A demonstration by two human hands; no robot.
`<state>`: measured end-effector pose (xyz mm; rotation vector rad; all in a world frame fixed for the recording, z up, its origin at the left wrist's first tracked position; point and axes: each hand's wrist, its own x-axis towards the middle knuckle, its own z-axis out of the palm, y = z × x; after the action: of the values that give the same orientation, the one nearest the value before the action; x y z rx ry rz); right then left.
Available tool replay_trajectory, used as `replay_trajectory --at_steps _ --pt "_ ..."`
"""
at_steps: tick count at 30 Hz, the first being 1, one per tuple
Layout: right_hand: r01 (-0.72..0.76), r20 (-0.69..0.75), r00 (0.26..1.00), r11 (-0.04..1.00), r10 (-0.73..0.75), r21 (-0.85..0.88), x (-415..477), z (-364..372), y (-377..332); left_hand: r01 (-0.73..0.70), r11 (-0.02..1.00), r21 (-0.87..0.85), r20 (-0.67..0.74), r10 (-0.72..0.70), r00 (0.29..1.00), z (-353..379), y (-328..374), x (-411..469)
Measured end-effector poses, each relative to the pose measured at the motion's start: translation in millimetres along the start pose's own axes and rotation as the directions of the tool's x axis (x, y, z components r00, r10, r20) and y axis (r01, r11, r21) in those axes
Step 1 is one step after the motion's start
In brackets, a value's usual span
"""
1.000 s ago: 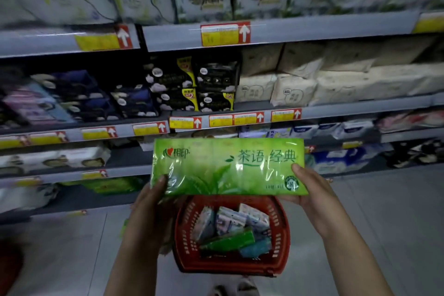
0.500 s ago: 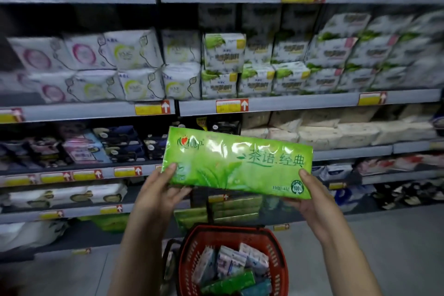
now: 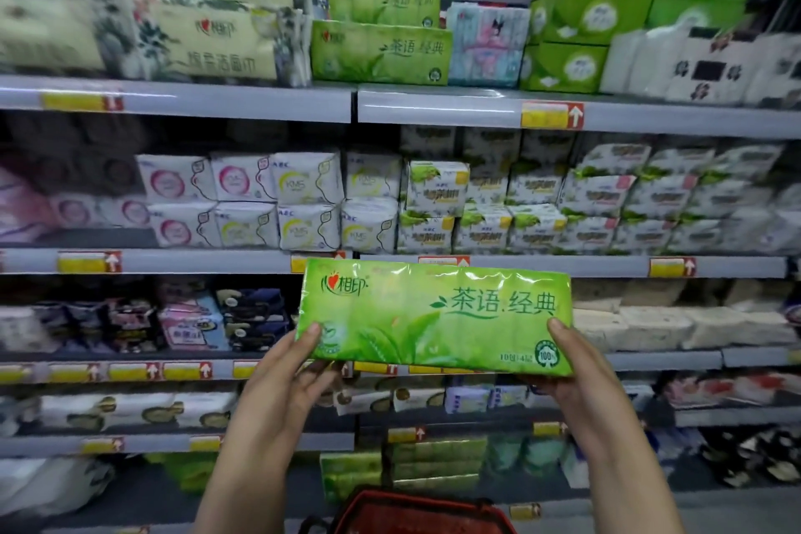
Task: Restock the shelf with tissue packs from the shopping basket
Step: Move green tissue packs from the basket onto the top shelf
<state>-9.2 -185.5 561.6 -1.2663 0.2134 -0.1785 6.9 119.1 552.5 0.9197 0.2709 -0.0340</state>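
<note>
1. Facing the top shelf (image 3: 433, 106), already carrying 2 matching green packs (image 3: 381, 52).
2. Holding 1 green tissue pack (image 3: 433, 317) mid-air, not yet shelved.
3. Gripping its ends: left hand (image 3: 290, 382), right hand (image 3: 576, 377).
4. Glimpsing the basket (image 3: 416, 512) below, contents hidden.

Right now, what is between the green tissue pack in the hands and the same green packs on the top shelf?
In the head view, one shelf of white pad packs lies between the held green tissue pack and the shelved ones.
</note>
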Motion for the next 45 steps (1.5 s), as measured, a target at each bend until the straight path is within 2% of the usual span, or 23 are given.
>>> replay_trajectory --at_steps 10,17,21,31,41,45 --pt "0.055 0.024 0.998 0.998 -0.055 0.012 5.1 -9.8 -17.5 -0.079 0.997 0.020 0.034 0.078 0.996 14.8 1.9 -0.6" --pt "0.033 0.034 0.999 0.999 -0.034 0.040 45.0 -23.0 -32.1 -0.043 0.997 0.065 0.129 0.035 0.991 56.4 5.1 18.8" --pt "0.044 0.041 0.998 0.997 -0.047 0.063 73.2 -28.0 -48.7 -0.085 0.990 0.109 0.129 0.071 0.989 88.6 8.4 34.9" --pt "0.055 0.072 0.995 0.990 -0.064 0.128 130.4 -39.3 -79.1 -0.093 0.993 0.072 0.121 0.084 0.989 135.6 7.5 74.9" --pt "0.085 0.062 0.993 0.981 -0.097 0.175 146.1 -18.6 -87.7 -0.126 0.988 0.088 0.114 0.116 0.987 148.1 30.9 95.4" --pt "0.098 0.071 0.991 0.980 -0.112 0.176 153.4 -9.5 -88.7 -0.184 0.979 0.083 0.150 0.170 0.974 148.9 44.0 96.5"
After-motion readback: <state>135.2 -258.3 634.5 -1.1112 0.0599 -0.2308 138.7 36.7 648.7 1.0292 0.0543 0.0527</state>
